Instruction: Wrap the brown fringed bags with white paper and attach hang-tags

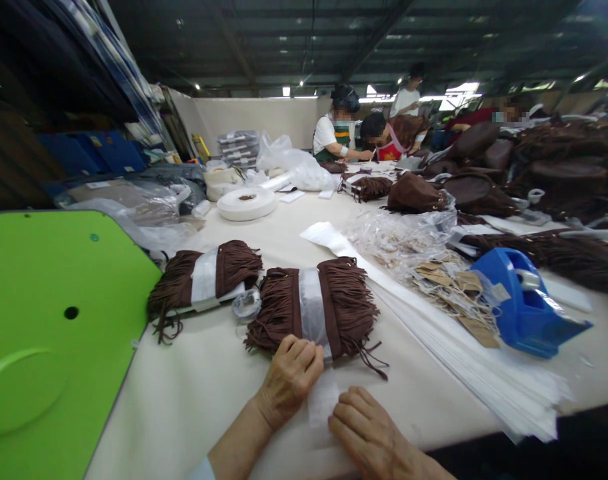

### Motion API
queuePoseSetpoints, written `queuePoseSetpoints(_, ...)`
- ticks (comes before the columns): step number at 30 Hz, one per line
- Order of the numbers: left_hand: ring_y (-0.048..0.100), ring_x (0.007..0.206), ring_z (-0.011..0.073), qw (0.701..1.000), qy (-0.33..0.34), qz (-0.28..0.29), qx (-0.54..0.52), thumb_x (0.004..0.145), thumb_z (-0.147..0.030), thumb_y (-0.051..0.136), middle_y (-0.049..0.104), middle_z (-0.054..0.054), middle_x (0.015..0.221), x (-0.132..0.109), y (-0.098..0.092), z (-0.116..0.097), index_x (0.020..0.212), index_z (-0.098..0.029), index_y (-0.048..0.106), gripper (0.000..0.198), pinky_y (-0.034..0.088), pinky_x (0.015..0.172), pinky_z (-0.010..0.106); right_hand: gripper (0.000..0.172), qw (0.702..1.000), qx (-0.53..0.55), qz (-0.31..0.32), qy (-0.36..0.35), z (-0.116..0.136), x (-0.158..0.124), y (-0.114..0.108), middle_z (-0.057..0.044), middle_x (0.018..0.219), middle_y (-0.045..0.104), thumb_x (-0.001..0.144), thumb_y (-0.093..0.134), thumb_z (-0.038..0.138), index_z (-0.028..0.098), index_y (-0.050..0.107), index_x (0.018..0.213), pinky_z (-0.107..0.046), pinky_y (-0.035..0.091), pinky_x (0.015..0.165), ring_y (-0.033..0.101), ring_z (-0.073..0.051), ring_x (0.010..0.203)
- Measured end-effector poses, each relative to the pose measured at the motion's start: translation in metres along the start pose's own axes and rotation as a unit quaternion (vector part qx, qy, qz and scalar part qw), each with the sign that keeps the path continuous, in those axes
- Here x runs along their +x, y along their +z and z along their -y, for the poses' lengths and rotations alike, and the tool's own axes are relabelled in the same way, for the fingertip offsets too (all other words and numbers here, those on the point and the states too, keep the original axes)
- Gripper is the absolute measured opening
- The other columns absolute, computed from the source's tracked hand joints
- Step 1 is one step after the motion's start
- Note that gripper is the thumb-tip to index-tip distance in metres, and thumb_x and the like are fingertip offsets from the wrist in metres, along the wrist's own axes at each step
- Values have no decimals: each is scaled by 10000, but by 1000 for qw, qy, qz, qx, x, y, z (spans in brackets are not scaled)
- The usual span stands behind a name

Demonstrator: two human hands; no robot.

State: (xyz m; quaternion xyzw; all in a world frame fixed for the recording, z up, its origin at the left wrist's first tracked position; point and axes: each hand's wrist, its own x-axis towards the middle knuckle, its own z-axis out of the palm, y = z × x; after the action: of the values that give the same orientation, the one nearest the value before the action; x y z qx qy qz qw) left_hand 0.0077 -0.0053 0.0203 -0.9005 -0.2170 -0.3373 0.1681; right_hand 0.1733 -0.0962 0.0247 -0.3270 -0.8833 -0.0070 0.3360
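Observation:
A dark brown fringed bag point(339, 300) lies on the table with a white paper strip point(311, 307) round its middle. At the bag's near edge, my left hand point(291, 373) is closed, its fingers pressed on the strip. The strip's pale loose end runs toward me between my hands. Lower right of it, my right hand point(369, 430) has curled fingers with the tips at that end; the exact grip is hidden. A second banded fringed bag point(207, 277) lies to the left. Between the two bags sits a small clear roll of tape point(247, 305).
Long white strips point(434, 333) lie fanned to the right, beside string tags point(454, 287) and a blue tape dispenser point(519, 300). A green panel point(59, 320) stands left. Behind are a white roll point(247, 203), plastic bags and piled brown bags point(559, 167). Several people work farther back.

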Motion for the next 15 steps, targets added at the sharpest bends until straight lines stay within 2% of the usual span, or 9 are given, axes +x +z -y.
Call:
queuePoseSetpoints(6,518,813,176,1000,12,27,-1,892,-95,393,596,75,869,0,-2,2,977,-87,575,201,391,736,343,355,1000,-18,9,-18,-2,8,-7,-59,643,556,918,256,95,118,571,757,-307,395,599,483,-168,634)
queuePoseSetpoints(11,527,849,181,999,25,25,-2,871,-81,443,606,85,920,-1,-1,4,991,-77,579,181,392,744,349,334,999,-35,-25,-32,-1,-2,7,-59,633,563,891,284,36,102,587,768,-305,414,636,522,-171,664)
queuePoseSetpoints(15,534,860,179,999,26,23,8,880,-86,430,605,88,925,-2,-1,5,990,-81,581,186,398,756,351,320,997,-39,-50,-47,-2,-9,16,-38,594,544,891,308,37,114,575,733,-292,414,617,518,-153,615)
